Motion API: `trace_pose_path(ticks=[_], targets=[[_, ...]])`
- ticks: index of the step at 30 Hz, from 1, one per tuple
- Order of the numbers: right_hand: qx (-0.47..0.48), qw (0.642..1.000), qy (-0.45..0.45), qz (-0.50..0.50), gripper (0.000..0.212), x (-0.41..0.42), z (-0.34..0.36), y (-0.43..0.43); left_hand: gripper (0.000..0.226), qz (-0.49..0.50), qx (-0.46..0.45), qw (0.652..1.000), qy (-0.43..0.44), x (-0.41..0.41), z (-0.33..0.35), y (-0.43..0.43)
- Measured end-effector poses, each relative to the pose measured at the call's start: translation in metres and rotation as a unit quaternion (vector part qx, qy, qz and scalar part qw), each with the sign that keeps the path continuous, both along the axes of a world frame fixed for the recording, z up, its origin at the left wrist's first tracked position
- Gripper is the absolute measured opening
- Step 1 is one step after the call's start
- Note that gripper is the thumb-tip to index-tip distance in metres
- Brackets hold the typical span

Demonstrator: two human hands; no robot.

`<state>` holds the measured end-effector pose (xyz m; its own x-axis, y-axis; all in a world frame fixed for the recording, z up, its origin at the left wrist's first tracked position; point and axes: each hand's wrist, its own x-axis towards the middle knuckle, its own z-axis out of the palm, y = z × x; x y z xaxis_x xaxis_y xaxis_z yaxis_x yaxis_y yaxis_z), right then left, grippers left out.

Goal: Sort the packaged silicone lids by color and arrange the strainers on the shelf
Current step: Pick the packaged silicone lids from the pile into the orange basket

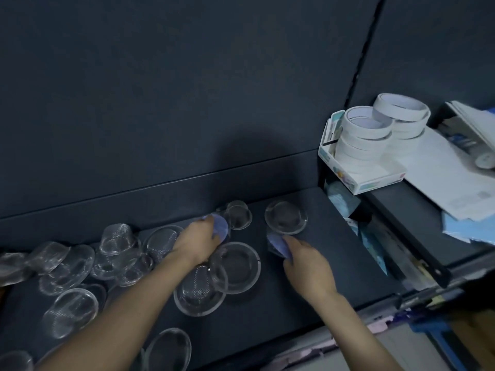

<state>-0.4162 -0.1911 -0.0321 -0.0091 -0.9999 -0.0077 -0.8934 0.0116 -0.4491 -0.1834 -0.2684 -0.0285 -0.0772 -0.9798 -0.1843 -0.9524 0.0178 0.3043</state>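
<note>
– Head camera: what's gripped?
– Left hand (197, 241) pinches a purple lid (221, 226) at mid-frame; right hand (308, 266) pinches a second purple lid (277, 245) just right of it.
– The strainers (117, 238)?
– Mostly lower left on the shelf (308, 290), nearer the left hand; a lone strainer (285, 217) lies just above the right.
</note>
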Motion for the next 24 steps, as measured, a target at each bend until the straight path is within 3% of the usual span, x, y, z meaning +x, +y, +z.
trace_pose_path(ticks=[5, 8, 14, 18, 24], targets=[[0.017, 0.994, -0.11, -0.011, 0.035, 0.002, 0.01, -0.001, 0.088, 0.075, 0.073, 0.994, 0.027, -0.006, -0.007, 0.004], [0.008, 0.991, -0.13, -0.004, 0.036, 0.004, 0.011, 0.001, 0.098, 0.098, 0.087, 0.991, 0.034, -0.016, -0.01, 0.002], [-0.001, 0.987, -0.159, -0.003, 0.032, 0.005, 0.01, -0.002, 0.045, 0.1, 0.03, 0.994, 0.016, -0.02, -0.002, 0.002], [-0.007, 0.982, -0.187, 0.002, 0.04, 0.012, 0.01, -0.007, 0.04, 0.056, -0.025, 0.998, -0.007, -0.012, 0.005, 0.014], [-0.054, 0.971, -0.231, 0.017, 0.04, 0.034, 0.027, -0.011, 0.024, 0.088, -0.152, 0.981, 0.077, 0.01, 0.029, 0.031]])
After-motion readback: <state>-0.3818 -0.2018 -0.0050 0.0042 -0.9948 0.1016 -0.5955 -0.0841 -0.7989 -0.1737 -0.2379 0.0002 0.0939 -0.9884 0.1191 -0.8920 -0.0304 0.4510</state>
